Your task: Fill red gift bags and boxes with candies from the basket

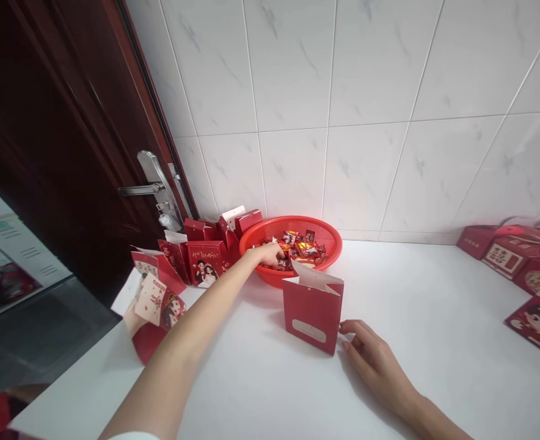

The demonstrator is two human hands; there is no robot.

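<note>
My left hand (269, 253) reaches into a red plastic basket (332, 235), its fingers bent down among wrapped candies (304, 247). Whether a candy is between those fingertips is hidden. Just in front of the basket, a red paper gift box (310, 308) stands upright with its top unfolded and a pale oval patch on its near face. My right hand (366, 354) rests at the lower right side of this box, fingers loosely curled and apart, fingertips at or very near its edge. It grips nothing.
More red gift boxes (206, 263) crowd the table's left side, several with tops open. Further red boxes (512, 256) stand at the right against the tiled wall (292, 171). A dark wooden door (77, 122) with a metal handle (144, 190) is beside the white table (247, 373).
</note>
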